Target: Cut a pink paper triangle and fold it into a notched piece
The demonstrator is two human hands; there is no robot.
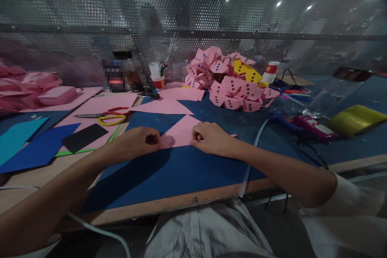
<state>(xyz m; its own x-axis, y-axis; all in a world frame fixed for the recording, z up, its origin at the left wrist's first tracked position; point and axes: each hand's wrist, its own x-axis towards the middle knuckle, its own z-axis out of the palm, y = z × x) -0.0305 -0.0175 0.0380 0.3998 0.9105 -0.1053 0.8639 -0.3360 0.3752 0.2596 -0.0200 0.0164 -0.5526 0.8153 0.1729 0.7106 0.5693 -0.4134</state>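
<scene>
A folded sheet of pink paper (pixel 178 134) lies on the blue table surface (pixel 181 173) in front of me, one corner pointing away. At its left corner, my left hand (pixel 137 144) is closed, fingertips and thumb pinched on the edge. My right hand (pixel 211 139) is curled closed over the paper's right side, its fingers pressed on the sheet. A small pink tip shows beyond that wrist. Just behind lies another flat pink sheet (pixel 165 106). Scissors (pixel 113 117) with red and yellow handles rest to the left on pink paper.
Blue (pixel 39 145), turquoise (pixel 21 139) and black (pixel 84 138) sheets lie at left. Pink folded pieces with dark squares (pixel 236 92) are heaped at the back. Glue guns (pixel 314 127), a clear jar (pixel 335 90) and a yellow roll (pixel 356 121) stand right. A perforated metal screen (pixel 193 16) closes the back.
</scene>
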